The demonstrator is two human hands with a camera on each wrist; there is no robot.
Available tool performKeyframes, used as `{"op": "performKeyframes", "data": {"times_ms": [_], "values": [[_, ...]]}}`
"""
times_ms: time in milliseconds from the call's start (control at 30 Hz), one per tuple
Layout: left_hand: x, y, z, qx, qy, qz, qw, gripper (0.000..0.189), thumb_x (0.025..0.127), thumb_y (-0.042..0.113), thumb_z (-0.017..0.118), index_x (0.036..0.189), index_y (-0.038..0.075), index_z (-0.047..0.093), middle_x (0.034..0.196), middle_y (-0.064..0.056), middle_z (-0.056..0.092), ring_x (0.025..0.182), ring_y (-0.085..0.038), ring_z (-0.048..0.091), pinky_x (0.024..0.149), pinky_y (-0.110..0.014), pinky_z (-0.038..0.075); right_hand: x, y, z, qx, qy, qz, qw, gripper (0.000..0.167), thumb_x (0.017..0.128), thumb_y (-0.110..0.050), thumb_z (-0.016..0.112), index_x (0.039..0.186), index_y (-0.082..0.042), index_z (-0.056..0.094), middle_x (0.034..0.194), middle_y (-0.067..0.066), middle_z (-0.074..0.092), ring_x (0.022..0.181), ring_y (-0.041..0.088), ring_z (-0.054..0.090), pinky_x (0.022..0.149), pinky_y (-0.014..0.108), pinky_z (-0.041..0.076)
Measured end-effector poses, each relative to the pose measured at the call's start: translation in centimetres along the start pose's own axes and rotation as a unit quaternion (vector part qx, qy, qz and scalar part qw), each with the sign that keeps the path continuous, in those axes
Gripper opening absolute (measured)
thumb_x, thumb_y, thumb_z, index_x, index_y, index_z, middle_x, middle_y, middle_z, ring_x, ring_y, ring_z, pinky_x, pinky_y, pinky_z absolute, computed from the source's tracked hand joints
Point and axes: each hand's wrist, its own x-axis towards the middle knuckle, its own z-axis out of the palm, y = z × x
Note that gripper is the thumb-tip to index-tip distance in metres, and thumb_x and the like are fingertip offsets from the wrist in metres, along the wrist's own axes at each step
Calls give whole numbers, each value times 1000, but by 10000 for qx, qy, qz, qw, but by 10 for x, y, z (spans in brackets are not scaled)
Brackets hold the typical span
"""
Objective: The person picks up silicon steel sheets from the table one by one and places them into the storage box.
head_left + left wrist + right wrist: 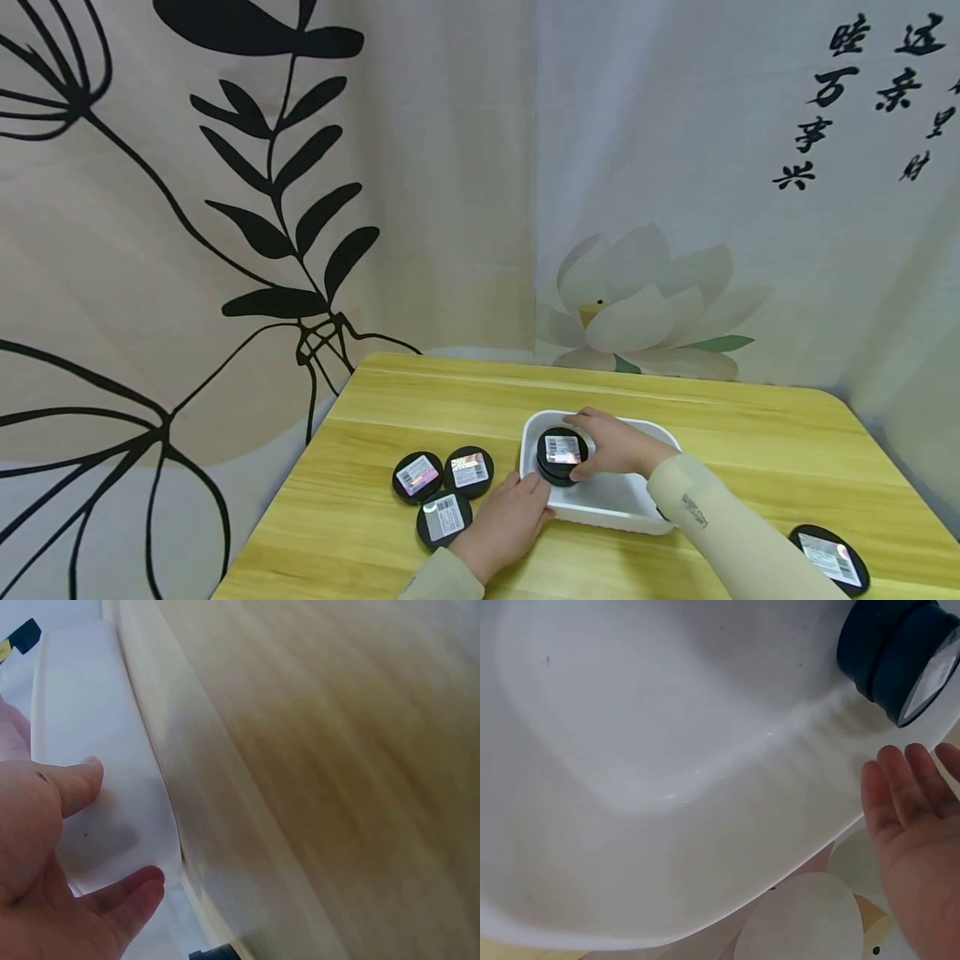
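Inside the left end of a white plastic tray [617, 500] stand two flat, round black pieces [562, 450], one stacked on the other, the top one with a white barcode label. My right hand [611, 446] reaches over the tray, its fingers and thumb around the stack. In the right wrist view the fingers [922, 784] are straight, a small gap from the stacked black pieces [889, 656]. At the tray's near left corner, my left hand [506, 517] grips the wall, thumb on the long side and fingers round the end, as the left wrist view shows.
Left of the tray, three more labelled black round pieces [444, 517] lie close together on the wooden table [352, 542]. Another black round piece [831, 560] lies at the right, beside my right sleeve. A printed curtain [450, 208] hangs behind the table.
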Motion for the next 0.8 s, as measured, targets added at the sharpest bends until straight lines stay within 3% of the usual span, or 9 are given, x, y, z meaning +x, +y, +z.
{"op": "performKeyframes", "data": {"times_ms": [200,433,800], "values": [[0,1,-1,-55,-58,-19,10000,22,100,40,60,98,18,58,94,7,57,83,-14,51,74,-25,44,-6,3,-1,232,140,188,9995,86,76,-37,87,147,-5,49,147,16,51,136,36,49,111,56,41],[1,1,-1,-95,-36,11,9999,22,100,38,60,100,17,58,95,5,57,84,-14,52,75,-26,45,-15,9,0,265,441,100,9986,81,79,-39,83,145,-5,50,141,15,55,131,35,53,107,56,44],[0,-1,5,-41,285,139,9995,21,99,37,62,96,17,57,92,5,57,80,-14,51,71,-25,43,-28,9,0,218,1104,-83,9936,68,85,-34,78,139,0,55,132,17,59,122,36,57,103,56,47]]}}
